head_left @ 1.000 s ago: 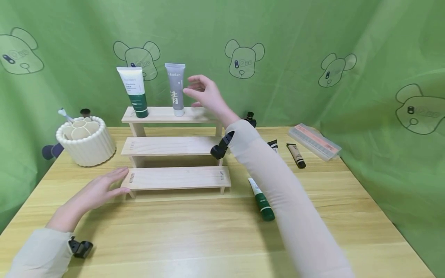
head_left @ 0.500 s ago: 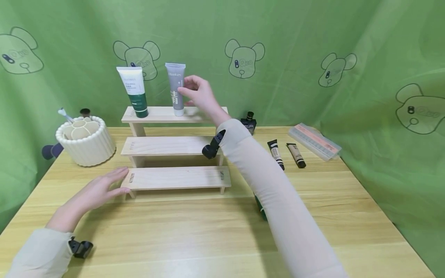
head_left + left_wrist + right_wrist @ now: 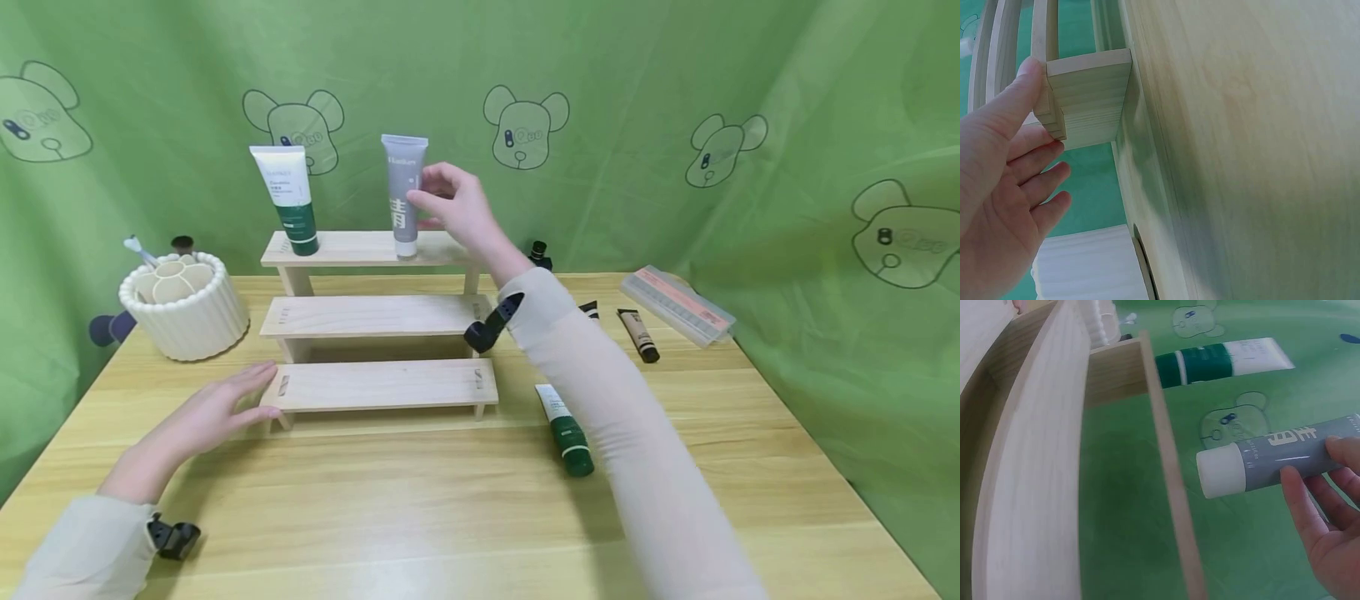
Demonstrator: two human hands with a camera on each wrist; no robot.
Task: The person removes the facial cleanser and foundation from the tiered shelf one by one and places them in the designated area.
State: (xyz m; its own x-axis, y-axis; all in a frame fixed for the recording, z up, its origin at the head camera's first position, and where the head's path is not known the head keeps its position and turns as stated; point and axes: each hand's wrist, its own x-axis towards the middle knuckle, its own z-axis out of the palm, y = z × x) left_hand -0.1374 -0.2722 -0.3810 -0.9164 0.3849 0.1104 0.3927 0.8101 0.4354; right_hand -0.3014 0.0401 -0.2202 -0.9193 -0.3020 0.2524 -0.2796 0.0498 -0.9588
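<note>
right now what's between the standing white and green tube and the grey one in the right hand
Nothing: the head view shows bare top shelf between the standing white and green tube and the grey tube.

grey tube (image 3: 399, 190): large pale character, apparently 青; brand blurred | standing white-green tube (image 3: 290, 196): small print illegible | curtain (image 3: 615, 50): bear-head lettering unclear

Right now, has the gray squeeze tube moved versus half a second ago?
Yes: the gray squeeze tube shifted rightward in the head view, against the wooden top shelf.
</note>
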